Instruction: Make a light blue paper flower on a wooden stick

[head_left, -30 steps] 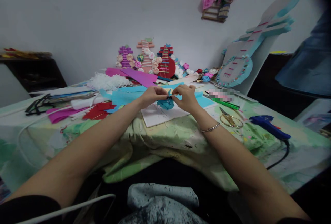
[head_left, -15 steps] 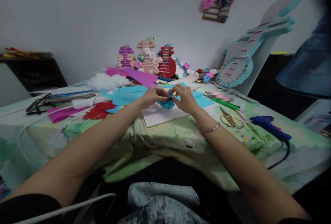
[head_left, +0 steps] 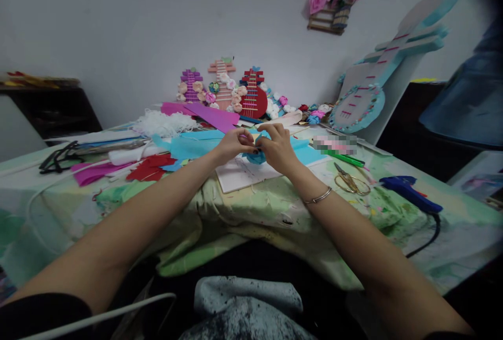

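Observation:
Both my hands meet over the middle of the table around a small blue foam flower [head_left: 254, 157]. My left hand [head_left: 234, 144] pinches it from the left with closed fingers. My right hand [head_left: 278, 146] is curled over it from the right and covers most of it. The flower hangs just above a white sheet of paper [head_left: 239, 173]. Light blue foam sheets [head_left: 192, 145] lie behind my hands. A thin bracelet sits on my right wrist.
Gold scissors [head_left: 351, 181], a green pen [head_left: 345, 158] and a blue glue gun [head_left: 408, 192] with a black cord lie at the right. Red and pink foam scraps [head_left: 147, 168] and black glasses [head_left: 58, 157] lie at the left. Small foam guitars [head_left: 251, 96] and a large blue one [head_left: 369, 88] stand behind.
My right hand has moved left and closed over the blue flower, hiding more of it. My left hand has barely shifted.

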A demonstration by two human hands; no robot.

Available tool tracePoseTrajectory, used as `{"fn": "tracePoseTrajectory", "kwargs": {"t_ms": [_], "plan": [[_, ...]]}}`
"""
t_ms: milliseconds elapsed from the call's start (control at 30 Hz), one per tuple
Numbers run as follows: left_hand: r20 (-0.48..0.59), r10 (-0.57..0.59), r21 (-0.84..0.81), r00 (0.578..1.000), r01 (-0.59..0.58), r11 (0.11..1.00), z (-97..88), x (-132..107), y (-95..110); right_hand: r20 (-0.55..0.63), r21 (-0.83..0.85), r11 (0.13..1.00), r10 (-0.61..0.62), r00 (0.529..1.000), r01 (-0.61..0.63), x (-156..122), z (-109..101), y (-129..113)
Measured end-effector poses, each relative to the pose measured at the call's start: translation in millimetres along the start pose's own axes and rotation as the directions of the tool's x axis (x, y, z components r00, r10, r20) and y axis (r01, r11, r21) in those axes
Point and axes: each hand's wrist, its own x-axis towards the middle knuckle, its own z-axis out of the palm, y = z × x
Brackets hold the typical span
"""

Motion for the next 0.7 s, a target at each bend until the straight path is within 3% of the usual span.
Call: {"fn": "tracePoseTrajectory", "kwargs": {"t_ms": [200, 400, 567, 700], "plan": [[-0.022, 0.005, -0.072, 1.000, -0.007, 0.997, -3.8, 1.7, -0.6, -0.018, 0.094, 0.993, 0.078, 0.997, -0.076, -0.9, -1.6, 2.4], [0.083, 0.025, -0.062, 0.996, -0.020, 0.998, -1.4, 0.4, 1.5, 0.007, 0.206, 0.973, 0.104, 0.995, -0.103, 0.2, -5.8, -0.5], [-0.015, 0.091, 0.002, 0.996, -0.091, 0.996, -1.2, 0.7, 3.7, 0.007, 0.242, 0.959, 0.150, 0.989, -0.147, 0.9, -6.7, -0.8], [-0.002, 0.053, -0.033, 0.999, -0.053, 0.998, -2.2, 1.3, 2.6, 0.008, 0.250, 0.956, 0.158, 0.987, -0.155, 1.0, -7.0, -0.4]]}}
